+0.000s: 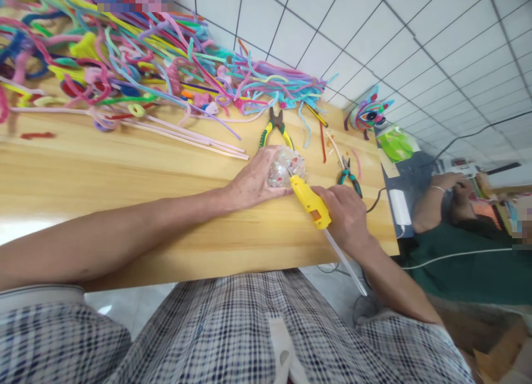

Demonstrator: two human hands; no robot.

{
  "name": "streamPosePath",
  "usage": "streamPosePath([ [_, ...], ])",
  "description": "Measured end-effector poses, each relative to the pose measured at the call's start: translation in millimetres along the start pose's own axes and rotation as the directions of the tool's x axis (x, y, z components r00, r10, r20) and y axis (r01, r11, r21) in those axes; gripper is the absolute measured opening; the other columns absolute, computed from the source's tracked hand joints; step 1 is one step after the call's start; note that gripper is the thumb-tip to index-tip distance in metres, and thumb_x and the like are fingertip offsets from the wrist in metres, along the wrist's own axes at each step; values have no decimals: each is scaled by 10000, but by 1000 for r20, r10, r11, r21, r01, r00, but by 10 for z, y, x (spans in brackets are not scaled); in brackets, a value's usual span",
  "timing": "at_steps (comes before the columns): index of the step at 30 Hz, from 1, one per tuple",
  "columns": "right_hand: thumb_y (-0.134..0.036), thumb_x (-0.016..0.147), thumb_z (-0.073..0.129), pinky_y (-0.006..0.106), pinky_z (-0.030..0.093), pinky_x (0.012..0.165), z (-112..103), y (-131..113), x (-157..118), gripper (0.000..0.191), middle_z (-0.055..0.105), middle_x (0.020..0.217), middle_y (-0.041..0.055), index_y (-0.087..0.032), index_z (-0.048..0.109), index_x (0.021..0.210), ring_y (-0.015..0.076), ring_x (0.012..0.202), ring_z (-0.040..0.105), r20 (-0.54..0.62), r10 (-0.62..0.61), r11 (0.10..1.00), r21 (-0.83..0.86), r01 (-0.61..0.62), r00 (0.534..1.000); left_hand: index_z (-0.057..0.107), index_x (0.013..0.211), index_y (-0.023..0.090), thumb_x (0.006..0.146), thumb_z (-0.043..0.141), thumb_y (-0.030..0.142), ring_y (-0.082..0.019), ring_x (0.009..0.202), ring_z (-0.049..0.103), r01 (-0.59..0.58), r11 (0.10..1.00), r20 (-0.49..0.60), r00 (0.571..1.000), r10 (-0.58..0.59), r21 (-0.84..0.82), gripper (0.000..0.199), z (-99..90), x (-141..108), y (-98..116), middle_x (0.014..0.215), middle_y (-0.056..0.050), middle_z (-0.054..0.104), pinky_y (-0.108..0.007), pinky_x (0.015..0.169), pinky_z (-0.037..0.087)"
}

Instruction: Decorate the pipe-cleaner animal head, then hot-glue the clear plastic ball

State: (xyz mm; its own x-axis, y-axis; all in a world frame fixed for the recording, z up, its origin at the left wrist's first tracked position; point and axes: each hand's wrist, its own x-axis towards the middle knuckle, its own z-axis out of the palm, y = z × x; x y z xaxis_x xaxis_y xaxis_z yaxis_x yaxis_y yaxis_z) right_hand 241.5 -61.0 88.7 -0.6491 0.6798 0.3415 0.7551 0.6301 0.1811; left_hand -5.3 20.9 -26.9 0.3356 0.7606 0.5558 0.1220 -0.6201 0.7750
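Note:
My left hand (254,176) is closed around a clear, crinkled ball-like piece (286,167) with red specks, just above the wooden table. In my right hand (347,215) is a yellow hot glue gun (311,201), and a long clear glue stick (344,262) sticks out of its back end. The gun's nozzle points up and left and meets the clear piece; whether it touches I cannot tell. Beyond my left hand lie pliers with yellow-and-green handles (276,129), their jaws apart. Smaller teal-handled pliers (349,176) rest beyond my right hand.
Many coloured pipe cleaners (166,68) are heaped along the back and left of the table (124,173). A colourful pipe-cleaner animal (368,115) stands at the far right, near a green packet (397,144). At right, another person's arm (428,204) is beside a white power strip (400,206).

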Motion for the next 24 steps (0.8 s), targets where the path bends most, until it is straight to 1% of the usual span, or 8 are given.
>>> streamPosePath([
  [6, -232, 1050, 583, 375, 425, 764, -28, 51, -20, 266, 666, 862, 44, -233, 661, 1304, 244, 824, 598, -65, 18, 999, -28, -20, 998, 401, 1557, 220, 887, 865, 551, -367, 1485, 554, -22, 999, 18, 1000, 21, 23, 880, -14, -8, 1, 1538, -206, 556, -579, 1256, 487],
  [8, -200, 1047, 571, 376, 416, 761, -22, 56, -13, 272, 668, 865, 46, -224, 657, 1303, 244, 824, 587, -69, 1, 999, -53, -5, 998, 402, 1555, 212, 893, 857, 565, -376, 1479, 557, -35, 999, 14, 999, 34, 19, 878, -14, -6, 0, 1530, -212, 555, -591, 1249, 488],
  [10, -169, 1043, 546, 384, 400, 756, -10, 51, 2, 289, 669, 865, 52, -217, 657, 1305, 247, 824, 570, -50, -24, 997, -75, 20, 998, 410, 1549, 202, 893, 849, 602, -390, 1469, 562, -49, 999, 5, 999, 49, 3, 885, -10, -2, -2, 1517, -218, 559, -612, 1242, 487],
  [14, -182, 1047, 531, 395, 376, 756, 1, 45, 32, 299, 660, 853, 54, -222, 665, 1311, 256, 822, 537, -9, -53, 992, -111, 52, 999, 406, 1545, 225, 897, 838, 623, -392, 1490, 546, -44, 999, 10, 999, 44, 2, 875, -2, 6, -9, 1533, -215, 553, -620, 1250, 479],
  [18, -220, 1067, 545, 389, 397, 765, -15, 64, 43, 276, 650, 859, 53, -196, 651, 1320, 250, 830, 541, -50, -75, 991, -117, 69, 996, 394, 1548, 232, 902, 829, 634, -392, 1471, 560, -63, 998, 0, 998, 63, -2, 876, -2, 2, -16, 1523, -211, 558, -629, 1239, 489],
  [21, -217, 1067, 555, 387, 405, 761, -18, 75, 47, 259, 658, 872, 58, -178, 642, 1308, 250, 835, 548, -70, -82, 988, -133, 73, 994, 392, 1555, 216, 899, 846, 598, -384, 1473, 559, -54, 998, 9, 999, 54, 12, 884, -11, -3, -9, 1530, -213, 552, -602, 1246, 492],
  [24, -193, 1066, 540, 386, 398, 751, -15, 70, 55, 243, 660, 860, 58, -167, 646, 1283, 250, 825, 539, -47, -105, 983, -157, 96, 993, 395, 1554, 205, 909, 833, 614, -374, 1479, 557, -46, 999, 14, 999, 46, 27, 881, -13, -5, 1, 1533, -211, 552, -576, 1250, 493],
])
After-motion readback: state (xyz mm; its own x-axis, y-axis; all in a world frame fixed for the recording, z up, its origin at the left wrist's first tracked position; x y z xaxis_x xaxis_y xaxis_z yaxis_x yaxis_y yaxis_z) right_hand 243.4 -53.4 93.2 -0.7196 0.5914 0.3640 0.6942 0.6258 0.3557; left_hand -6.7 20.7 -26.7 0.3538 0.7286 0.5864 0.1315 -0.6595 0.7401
